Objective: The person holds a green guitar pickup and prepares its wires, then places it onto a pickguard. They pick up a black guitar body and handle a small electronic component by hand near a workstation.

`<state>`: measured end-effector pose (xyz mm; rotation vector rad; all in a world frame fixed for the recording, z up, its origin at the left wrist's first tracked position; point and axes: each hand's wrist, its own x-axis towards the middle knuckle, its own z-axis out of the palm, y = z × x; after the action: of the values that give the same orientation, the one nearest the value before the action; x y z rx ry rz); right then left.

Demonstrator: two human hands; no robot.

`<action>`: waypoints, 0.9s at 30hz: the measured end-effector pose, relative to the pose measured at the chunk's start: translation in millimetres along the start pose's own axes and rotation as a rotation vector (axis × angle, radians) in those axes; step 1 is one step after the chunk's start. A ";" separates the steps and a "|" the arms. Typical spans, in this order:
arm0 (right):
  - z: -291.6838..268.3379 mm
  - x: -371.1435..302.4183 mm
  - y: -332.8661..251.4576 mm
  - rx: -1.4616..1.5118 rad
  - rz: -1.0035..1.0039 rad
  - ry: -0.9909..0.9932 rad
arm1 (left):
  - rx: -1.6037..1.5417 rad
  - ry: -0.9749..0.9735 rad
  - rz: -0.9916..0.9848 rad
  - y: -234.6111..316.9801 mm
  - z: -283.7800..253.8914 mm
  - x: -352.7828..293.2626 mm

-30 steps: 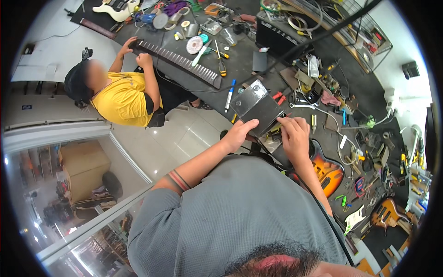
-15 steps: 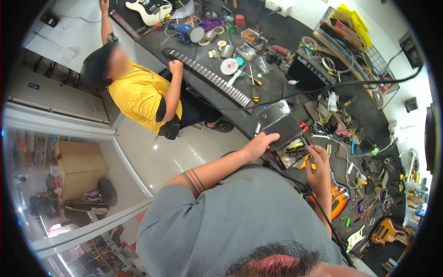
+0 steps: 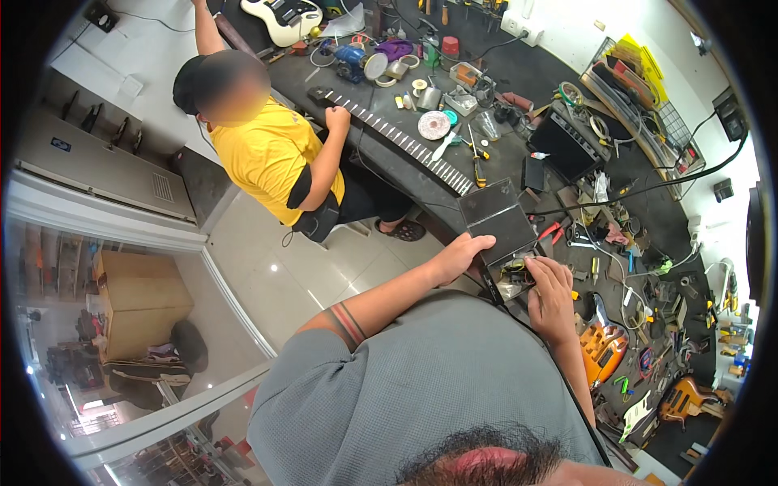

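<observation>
"Head view: what's inside the black box [image 3: 496,220]?"
"Small pieces [image 3: 510,281], yellow and clear; lid raised, beside the desk [image 3: 391,164]. Left hand [image 3: 459,257] grips it; right hand [image 3: 553,293] at its opening, hold unclear."

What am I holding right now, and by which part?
Your left hand grips a black box by its near left side. Your right hand is at its open section; any grip there can't be told.
</observation>
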<state>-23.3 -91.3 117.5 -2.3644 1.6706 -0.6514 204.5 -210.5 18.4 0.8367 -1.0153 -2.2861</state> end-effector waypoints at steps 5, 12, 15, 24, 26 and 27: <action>7.9 1.9 -15.3 0.010 0.012 -0.057 | 0.038 0.039 -0.059 7.9 -18.7 -18.8; 20.5 3.0 -11.9 0.058 -0.058 -0.099 | 0.192 0.029 -0.047 17.6 -33.1 -34.3; 24.5 -1.5 -14.8 0.061 -0.004 -0.099 | 0.269 0.026 -0.030 17.0 -24.5 -39.6; 37.0 -51.5 -19.9 0.216 0.407 0.237 | 0.215 -0.197 0.006 -3.0 -0.4 -22.5; 46.5 -71.7 -17.3 0.268 0.501 0.269 | 0.272 -0.202 0.035 -8.8 9.3 -18.6; 51.6 -82.6 -15.7 0.431 0.563 0.346 | 0.275 -0.218 0.027 -11.4 14.0 -15.7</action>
<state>-9.8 -14.6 57.0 -1.4549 1.9554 -1.1931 203.3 -187.0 22.2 0.6820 -1.4543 -2.2827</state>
